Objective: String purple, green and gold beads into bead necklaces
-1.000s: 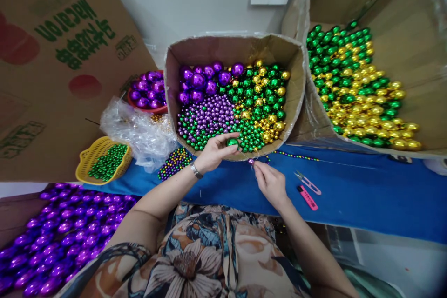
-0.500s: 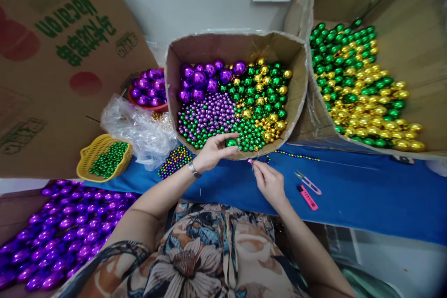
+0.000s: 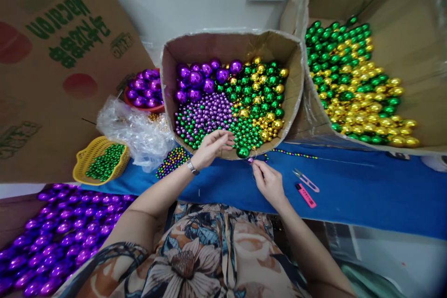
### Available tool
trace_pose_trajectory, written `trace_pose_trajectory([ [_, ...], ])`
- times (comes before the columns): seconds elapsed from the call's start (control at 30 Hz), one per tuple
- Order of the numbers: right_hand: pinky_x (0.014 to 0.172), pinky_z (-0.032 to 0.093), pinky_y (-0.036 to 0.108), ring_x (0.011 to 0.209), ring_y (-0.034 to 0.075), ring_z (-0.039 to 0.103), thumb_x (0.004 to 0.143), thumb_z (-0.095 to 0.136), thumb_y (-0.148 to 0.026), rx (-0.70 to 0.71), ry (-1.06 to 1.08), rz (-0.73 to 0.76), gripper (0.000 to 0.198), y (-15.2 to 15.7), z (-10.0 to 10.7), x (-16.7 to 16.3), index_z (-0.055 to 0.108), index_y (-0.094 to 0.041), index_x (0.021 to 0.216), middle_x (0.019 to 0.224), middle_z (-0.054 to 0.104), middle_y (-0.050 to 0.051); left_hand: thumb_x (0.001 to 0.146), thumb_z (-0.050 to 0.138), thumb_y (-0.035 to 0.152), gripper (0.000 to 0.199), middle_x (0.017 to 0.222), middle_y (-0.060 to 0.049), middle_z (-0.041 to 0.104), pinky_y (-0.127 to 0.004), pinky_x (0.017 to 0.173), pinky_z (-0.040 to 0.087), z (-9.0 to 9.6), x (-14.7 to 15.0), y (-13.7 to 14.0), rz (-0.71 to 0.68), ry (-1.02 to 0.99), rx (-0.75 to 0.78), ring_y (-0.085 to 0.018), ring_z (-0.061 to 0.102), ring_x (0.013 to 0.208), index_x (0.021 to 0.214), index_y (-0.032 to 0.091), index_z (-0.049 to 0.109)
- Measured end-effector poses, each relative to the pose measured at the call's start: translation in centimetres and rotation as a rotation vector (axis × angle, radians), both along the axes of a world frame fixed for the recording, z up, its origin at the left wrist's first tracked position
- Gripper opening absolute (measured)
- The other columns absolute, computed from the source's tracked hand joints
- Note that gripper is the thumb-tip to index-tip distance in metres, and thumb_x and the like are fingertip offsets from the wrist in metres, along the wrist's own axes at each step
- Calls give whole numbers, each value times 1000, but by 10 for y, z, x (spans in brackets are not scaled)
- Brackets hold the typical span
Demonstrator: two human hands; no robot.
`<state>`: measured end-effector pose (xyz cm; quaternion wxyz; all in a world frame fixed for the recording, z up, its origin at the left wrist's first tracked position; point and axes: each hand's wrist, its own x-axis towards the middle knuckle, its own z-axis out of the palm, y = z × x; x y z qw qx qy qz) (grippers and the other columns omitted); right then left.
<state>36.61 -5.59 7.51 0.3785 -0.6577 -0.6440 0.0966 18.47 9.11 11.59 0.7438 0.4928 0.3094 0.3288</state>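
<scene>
My left hand (image 3: 214, 145) hovers over the front rim of the middle cardboard box (image 3: 293, 116), its fingers stretched and apart with nothing seen between them. Just right of its fingertips is a large shiny green bead (image 3: 242, 152), beside a small purple bead (image 3: 250, 160). My right hand (image 3: 268, 179) pinches a thin thread right below that purple bead. A fine loop of the thread shows near the rim; how it runs through the beads is too small to tell. Purple, green and gold beads of several sizes lie inside the middle box.
Pink thread snips (image 3: 306, 180) and a pink box cutter (image 3: 306, 195) lie on the blue cloth (image 3: 349, 195). A strung bead strand (image 3: 296, 154) stretches rightward. A yellow basket (image 3: 78, 167), plastic bags (image 3: 134, 132) and a red bowl (image 3: 153, 108) stand left; another box (image 3: 419, 56) stands right.
The large green bead has left my left fingers and now sits farther right, close to the purple bead. My left fingers have spread. My right hand keeps its pinch.
</scene>
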Motion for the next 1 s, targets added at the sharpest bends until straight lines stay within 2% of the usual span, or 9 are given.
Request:
trace_pose_trajectory([
  [0.07, 69, 52, 23, 72, 13, 69, 97, 44, -27, 15, -10, -21, 22, -1, -1, 1, 65, -18, 100, 86, 73, 5, 82, 66, 48, 37, 98, -9, 69, -28, 75, 52, -7, 7, 10, 62, 77, 98, -15, 65, 81, 100, 16, 66],
  [0.17, 68, 52, 23, 72, 13, 69, 97, 44, -27, 37, -13, -57, 22, -1, -1, 2, 65, -18, 99, 85, 73, 5, 83, 65, 39, 24, 90, -6, 68, -29, 76, 49, -17, 28, 26, 72, 249, 428, -15, 60, 79, 95, 18, 68],
  [0.3, 70, 53, 23, 74, 14, 70, 97, 44, -27, 61, -8, -93, 23, 0, 0, 3, 65, -19, 99, 87, 73, 5, 86, 55, 20, 17, 94, -8, 66, -37, 89, 43, -25, 79, 47, -90, 450, 874, -21, 57, 89, 97, 20, 68],
  [0.43, 71, 54, 23, 75, 14, 70, 96, 44, -26, 88, -5, -112, 23, -2, 2, 5, 66, -19, 100, 89, 74, 6, 85, 48, 11, 20, 92, -15, 61, -41, 90, 40, -27, 125, 58, -221, 730, 1127, -27, 52, 94, 91, 12, 67],
  [0.57, 72, 55, 24, 76, 15, 70, 96, 45, -25, 114, -11, -144, 22, -10, 1, 11, 65, -19, 101, 90, 74, 6, 90, 41, 14, 23, 91, -17, 58, -42, 87, 39, -25, 121, 57, -178, 766, 1222, -29, 49, 96, 89, 12, 65],
  [0.73, 71, 55, 24, 77, 15, 71, 95, 47, -23, 129, -9, -144, 20, -13, -3, 15, 65, -18, 101, 90, 74, 7, 91, 43, 19, 25, 104, -17, 58, -43, 91, 37, -27, 76, 77, 120, 820, 1217, -29, 47, 101, 106, 14, 63],
  [0.8, 70, 54, 23, 75, 15, 71, 95, 47, -24, 124, -8, -134, 19, -9, -4, 14, 65, -18, 100, 88, 74, 6, 87, 45, 15, 26, 104, -17, 60, -45, 91, 36, -29, 68, 92, 84, 878, 1193, -30, 47, 99, 106, 13, 64],
  [0.9, 70, 54, 23, 74, 14, 70, 96, 46, -24, 109, -3, -124, 20, -3, -4, 11, 65, -19, 100, 88, 74, 5, 86, 44, 12, 24, 94, -16, 63, -45, 90, 37, -32, 70, 107, -11, 879, 1157, -29, 48, 97, 91, 16, 68],
  [1.0, 71, 53, 22, 76, 14, 70, 96, 47, -24, 113, 0, -135, 19, -1, -3, 9, 64, -18, 101, 90, 74, 5, 84, 53, 14, 17, 89, -12, 64, -43, 91, 38, -28, 72, 105, 50, 739, 1035, -27, 50, 98, 84, 18, 69],
])
